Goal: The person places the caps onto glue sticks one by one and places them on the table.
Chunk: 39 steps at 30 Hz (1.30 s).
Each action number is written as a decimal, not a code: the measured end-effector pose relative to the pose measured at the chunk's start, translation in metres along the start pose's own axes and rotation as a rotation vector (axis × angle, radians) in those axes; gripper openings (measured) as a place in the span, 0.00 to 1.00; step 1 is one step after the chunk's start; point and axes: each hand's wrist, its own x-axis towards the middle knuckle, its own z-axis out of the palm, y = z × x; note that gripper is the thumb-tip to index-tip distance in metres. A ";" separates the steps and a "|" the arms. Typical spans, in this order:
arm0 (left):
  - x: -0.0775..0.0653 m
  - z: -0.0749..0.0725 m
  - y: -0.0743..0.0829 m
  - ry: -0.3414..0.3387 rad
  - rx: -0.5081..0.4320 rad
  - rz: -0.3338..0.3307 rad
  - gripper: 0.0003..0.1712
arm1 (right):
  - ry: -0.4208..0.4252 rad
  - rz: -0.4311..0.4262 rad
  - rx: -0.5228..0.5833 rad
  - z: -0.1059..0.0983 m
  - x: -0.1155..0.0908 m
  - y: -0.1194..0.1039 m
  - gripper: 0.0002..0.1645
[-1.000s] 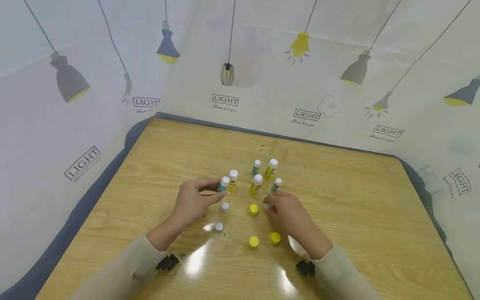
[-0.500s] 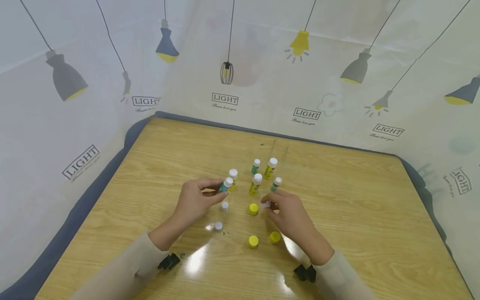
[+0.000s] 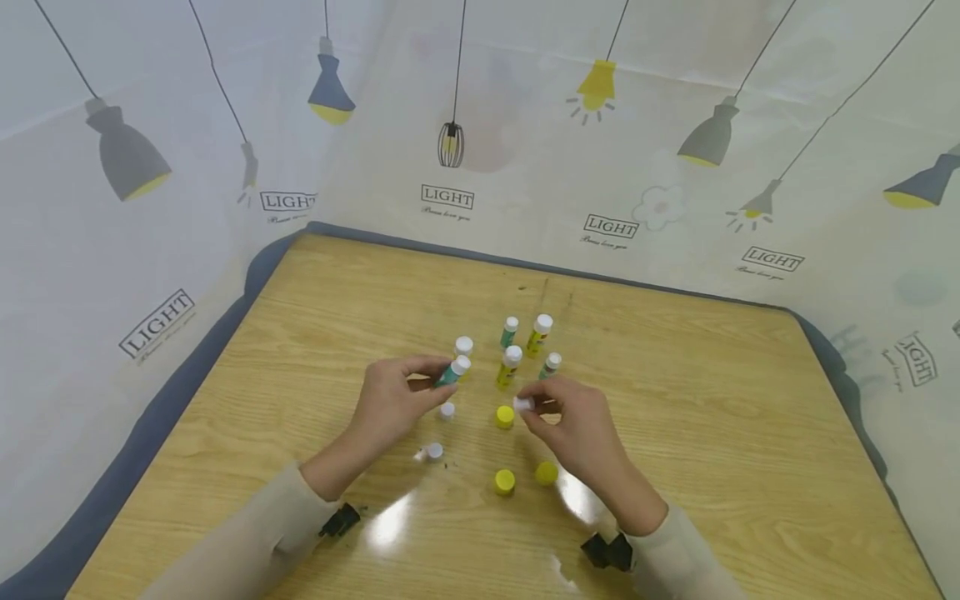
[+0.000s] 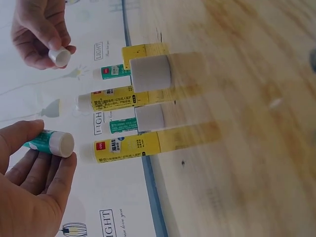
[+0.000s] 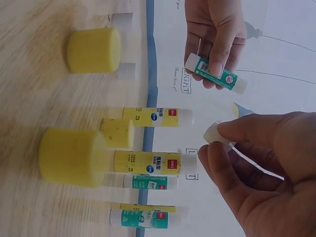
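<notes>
My left hand [image 3: 393,396] grips a green glue stick [image 3: 453,372] with a white end, tilted and raised off the table. A small white cap [image 3: 522,404] is pinched between the thumb and fingers of my right hand [image 3: 573,417]. In the right wrist view the held glue stick [image 5: 212,74] and the cap [image 5: 217,136] are apart, with the cap lifted too. Behind the hands stand yellow glue sticks [image 3: 509,371] and smaller green glue sticks [image 3: 552,365], all with white tops. One yellow glue stick [image 3: 463,347] is partly hidden behind the held one.
Three yellow caps [image 3: 505,482] and two white caps [image 3: 434,451] sit on the wooden table [image 3: 300,308] between the forearms. Black devices [image 3: 609,552] show by the sleeves. A lamp-patterned curtain [image 3: 525,183] surrounds the table's far and side edges.
My right hand has raised the white cap and moved slightly left with it. The green glue stick in my left hand has tipped to the right; the standing glue sticks stay put.
</notes>
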 end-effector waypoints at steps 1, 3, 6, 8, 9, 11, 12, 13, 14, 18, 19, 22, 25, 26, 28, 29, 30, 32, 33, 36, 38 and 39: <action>0.000 0.001 0.000 0.000 0.034 0.026 0.16 | 0.008 -0.001 -0.001 0.000 0.000 -0.001 0.10; 0.000 0.002 0.001 0.000 0.100 0.082 0.16 | 0.025 -0.010 0.000 -0.001 0.000 -0.002 0.10; 0.000 0.004 0.000 -0.006 0.190 0.145 0.16 | 0.045 -0.014 0.008 -0.002 0.001 -0.005 0.12; 0.000 0.006 0.000 -0.012 0.224 0.177 0.16 | 0.055 -0.016 0.020 -0.002 0.001 -0.006 0.12; 0.001 0.006 0.001 -0.016 0.235 0.194 0.15 | 0.058 -0.019 0.023 -0.002 0.001 -0.007 0.12; 0.000 0.007 0.002 -0.020 0.261 0.232 0.15 | 0.067 -0.027 0.037 -0.002 0.001 -0.008 0.12; 0.001 0.007 0.002 -0.022 0.276 0.257 0.15 | 0.071 -0.035 0.041 -0.002 0.001 -0.008 0.12; 0.001 0.007 0.003 -0.026 0.292 0.277 0.15 | 0.076 -0.044 0.054 -0.002 0.001 -0.008 0.12; 0.001 0.008 0.003 -0.027 0.311 0.303 0.16 | 0.080 -0.053 0.065 -0.002 0.001 -0.008 0.12; 0.001 0.009 0.004 -0.037 0.387 0.402 0.16 | 0.094 -0.076 0.128 -0.002 0.002 -0.009 0.12; 0.001 0.010 0.004 -0.039 0.406 0.423 0.16 | 0.097 -0.078 0.144 -0.002 0.002 -0.010 0.12; 0.001 0.011 0.005 -0.044 0.460 0.488 0.15 | 0.111 -0.076 0.175 -0.004 0.002 -0.015 0.12; 0.000 0.011 0.006 -0.039 0.511 0.541 0.15 | 0.130 -0.073 0.223 -0.007 0.002 -0.026 0.11; 0.001 0.011 0.005 -0.037 0.523 0.558 0.16 | 0.136 -0.069 0.237 -0.009 0.003 -0.030 0.11; 0.001 0.012 0.006 -0.033 0.545 0.588 0.16 | 0.145 -0.061 0.264 -0.012 0.003 -0.037 0.11; 0.001 0.012 0.006 -0.030 0.555 0.601 0.16 | 0.147 -0.056 0.270 -0.013 0.004 -0.041 0.11; 0.002 0.012 0.006 -0.029 0.563 0.611 0.15 | 0.148 -0.050 0.271 -0.014 0.004 -0.043 0.11; 0.002 0.012 0.006 -0.026 0.572 0.630 0.15 | 0.149 -0.035 0.278 -0.015 0.004 -0.046 0.11; 0.002 0.012 0.006 -0.026 0.575 0.637 0.15 | 0.148 -0.030 0.282 -0.015 0.004 -0.047 0.11; 0.002 0.012 0.006 -0.027 0.580 0.654 0.15 | 0.147 -0.015 0.308 -0.013 0.004 -0.045 0.11; 0.002 0.012 0.006 -0.032 0.585 0.664 0.15 | 0.148 -0.011 0.333 -0.012 0.004 -0.043 0.10; 0.003 0.012 0.005 -0.036 0.592 0.672 0.14 | 0.147 -0.009 0.340 -0.011 0.004 -0.043 0.10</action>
